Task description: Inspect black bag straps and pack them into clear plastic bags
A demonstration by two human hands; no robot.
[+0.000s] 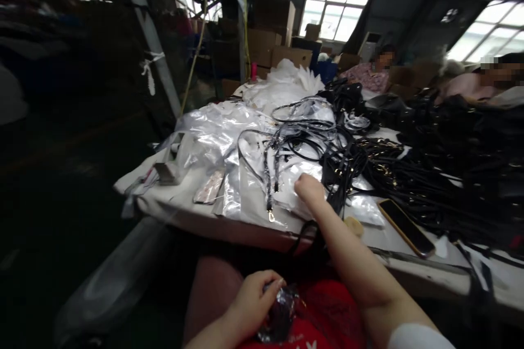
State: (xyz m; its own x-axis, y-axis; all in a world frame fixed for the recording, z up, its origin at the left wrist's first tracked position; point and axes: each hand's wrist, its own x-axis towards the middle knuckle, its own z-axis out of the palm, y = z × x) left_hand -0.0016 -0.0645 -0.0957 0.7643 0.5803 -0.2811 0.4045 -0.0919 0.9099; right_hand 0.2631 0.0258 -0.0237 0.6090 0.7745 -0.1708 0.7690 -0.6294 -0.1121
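Our left hand [258, 295] grips a plastic bag [286, 305], likely to steady it, while at one o'clock from it our right hand's [310, 191] fingers curl, whether empty we cannot tell.

Tbl [184, 199]: blk straps [380, 172], clr bags [216, 133], 1 blk-screen phone [406, 227].

Tan-edged phone [405, 227] lies face-up, R; cardbd boxes [262, 46] sit in bkgd nr window [338, 10]; metal pole [149, 32] leans, L.
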